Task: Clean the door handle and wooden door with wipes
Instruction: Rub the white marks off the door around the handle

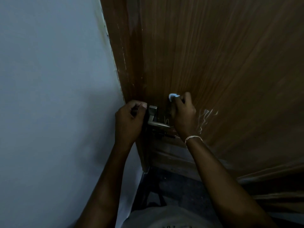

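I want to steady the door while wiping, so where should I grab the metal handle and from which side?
Probably grip the door handle by its lever bar, from below: the bar runs sideways from the square plate toward the right hand, which holds the wipe against the door just above it.

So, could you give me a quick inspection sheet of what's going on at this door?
Surface: wooden door, scuffed near its left edge, white scribbles right of the handle.
Job's things: metal door handle, lever pointing right; white wipe pressed on the door above it.
Clutter: nothing seen.
Hands: left hand grips the door's edge beside the handle; right hand holds the wipe, bracelet on its wrist.
Cables: nothing seen.
Surroundings: grey wall on the left, dark floor below.
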Available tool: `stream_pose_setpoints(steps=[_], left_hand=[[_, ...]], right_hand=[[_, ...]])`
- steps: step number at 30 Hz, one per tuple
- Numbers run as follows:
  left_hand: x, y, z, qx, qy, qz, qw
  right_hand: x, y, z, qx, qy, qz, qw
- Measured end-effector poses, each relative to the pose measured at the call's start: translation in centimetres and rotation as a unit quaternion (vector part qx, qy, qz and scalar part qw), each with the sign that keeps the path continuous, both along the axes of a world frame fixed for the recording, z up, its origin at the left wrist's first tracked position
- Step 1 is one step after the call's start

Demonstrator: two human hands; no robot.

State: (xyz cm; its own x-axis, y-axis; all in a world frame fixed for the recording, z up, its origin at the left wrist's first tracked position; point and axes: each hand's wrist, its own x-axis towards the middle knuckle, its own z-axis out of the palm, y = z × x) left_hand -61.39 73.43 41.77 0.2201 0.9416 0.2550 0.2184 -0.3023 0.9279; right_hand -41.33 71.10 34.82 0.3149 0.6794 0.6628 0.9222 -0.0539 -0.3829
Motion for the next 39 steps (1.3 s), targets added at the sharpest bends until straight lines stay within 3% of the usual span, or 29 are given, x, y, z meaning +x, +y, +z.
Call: stream_pose_setpoints(steps=[5, 14, 18, 21, 26, 33, 39], left_hand=[[0.8, 0.0, 0.4, 0.007, 0.004, -0.017, 1.0], [0.4, 0.3, -0.2, -0.024, -0.005, -0.014, 1.0], [1.5, -0.2, 0.2, -0.027, -0.002, -0.035, 0.999], [1.8, -0.6, 0.4, -0.02, -0.005, -0.037, 0.999], [1.2, -0.8, -0.1, -0.028, -0.008, -0.026, 0.999], [2.4, -1.6, 0.4, -0.022, 0.003, -0.053, 0.998], [2.1, -1.2, 0.5, -0.023, -0.01, -0.044, 0.999]], right_hand=[[-1.7, 0.7, -1.1, -0.066, -0.066, 0.026, 0.995], [1.6, -1.5, 0.0, 0.009, 0.018, -0.009, 1.0], [0.0, -0.6, -1.0, -0.042, -0.023, 0.04, 0.998], [1.7, -2.7, -2.5, -0.07, 0.001, 0.019, 0.997], [4.2, -3.4, -1.0, 0.024, 0.011, -0.015, 1.0], [2.6, -3.3, -1.6, -0.036, -0.025, 0.002, 0.999], [5.5, -4.7, -0.3, 0.039, 0.002, -0.034, 0.999]])
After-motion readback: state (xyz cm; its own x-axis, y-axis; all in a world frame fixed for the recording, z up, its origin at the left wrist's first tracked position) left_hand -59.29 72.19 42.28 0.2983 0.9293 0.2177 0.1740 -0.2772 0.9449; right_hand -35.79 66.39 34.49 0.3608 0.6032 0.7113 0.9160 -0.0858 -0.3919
